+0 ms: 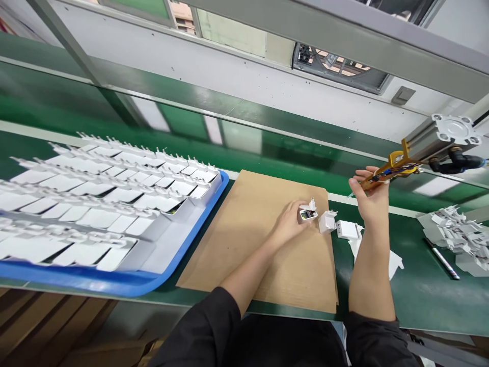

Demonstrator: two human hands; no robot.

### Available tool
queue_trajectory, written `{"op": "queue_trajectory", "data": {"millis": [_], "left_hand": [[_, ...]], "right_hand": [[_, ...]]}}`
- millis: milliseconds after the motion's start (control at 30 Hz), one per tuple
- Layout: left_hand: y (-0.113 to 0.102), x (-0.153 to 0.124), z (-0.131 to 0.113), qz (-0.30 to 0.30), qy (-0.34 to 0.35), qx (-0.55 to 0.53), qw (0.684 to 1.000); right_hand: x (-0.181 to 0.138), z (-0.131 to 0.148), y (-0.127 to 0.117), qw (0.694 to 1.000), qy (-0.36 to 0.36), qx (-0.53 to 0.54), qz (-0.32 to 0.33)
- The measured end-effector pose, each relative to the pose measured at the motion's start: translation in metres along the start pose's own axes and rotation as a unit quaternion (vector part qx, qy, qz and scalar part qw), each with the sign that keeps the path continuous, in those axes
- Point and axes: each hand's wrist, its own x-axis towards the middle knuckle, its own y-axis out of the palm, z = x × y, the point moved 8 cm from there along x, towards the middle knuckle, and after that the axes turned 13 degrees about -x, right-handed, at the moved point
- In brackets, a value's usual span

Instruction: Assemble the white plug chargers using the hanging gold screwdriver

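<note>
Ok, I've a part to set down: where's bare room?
Bare: the cardboard between blue tray and left hand; green tabletop between pen and near edge. Crowded: the tray's rows of white plug units, and between left and right hand, where more sit.

Your green-topped workbench point(420, 303) carries a blue-rimmed tray point(114, 285) on your left and a brown cardboard sheet point(298, 270) before you. Right of the sheet lie a white two-port charger point(346, 230), flat white pieces point(394, 262), a marker pen point(443, 260) and, beside the pen, a heap of white plug parts point(466, 237).
</note>
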Motion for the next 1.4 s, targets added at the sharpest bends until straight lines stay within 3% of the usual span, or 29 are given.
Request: {"op": "queue_trajectory", "data": {"millis": [167, 300, 400, 467, 567, 667, 767, 1067, 1400], "left_hand": [[0.007, 0.003, 0.006, 0.053, 0.015, -0.029, 0.998], [0.003, 0.003, 0.001, 0.04, 0.036, 0.006, 0.999], [0.002, 0.001, -0.009, 0.044, 0.072, 0.035, 0.996], [0.002, 0.001, -0.011, 0.042, 0.079, 0.043, 0.995], [0.001, 0.0, -0.01, 0.031, 0.078, 0.05, 0.995], [0.002, 0.0, -0.007, 0.027, 0.077, 0.058, 0.995], [0.001, 0.0, -0.004, 0.025, 0.071, 0.059, 0.995], [0.002, 0.001, 0.001, 0.022, 0.091, 0.056, 0.994], [0.003, 0.001, 0.002, 0.03, 0.07, 0.038, 0.996]], "right_hand": [[-0.003, 0.0, -0.03, 0.982, 0.023, -0.187, 0.017], [-0.015, -0.006, -0.056, 0.934, 0.068, -0.338, 0.096], [-0.024, -0.01, -0.063, 0.904, 0.073, -0.391, 0.158], [-0.027, -0.004, -0.049, 0.909, 0.021, -0.362, 0.204], [-0.036, 0.015, -0.002, 0.907, -0.093, -0.278, 0.301], [-0.051, 0.024, 0.049, 0.857, -0.144, -0.294, 0.397], [-0.06, 0.021, 0.078, 0.799, -0.133, -0.397, 0.431], [-0.067, 0.016, 0.104, 0.745, -0.123, -0.495, 0.43], [-0.069, 0.01, 0.108, 0.726, -0.118, -0.519, 0.435]]}}
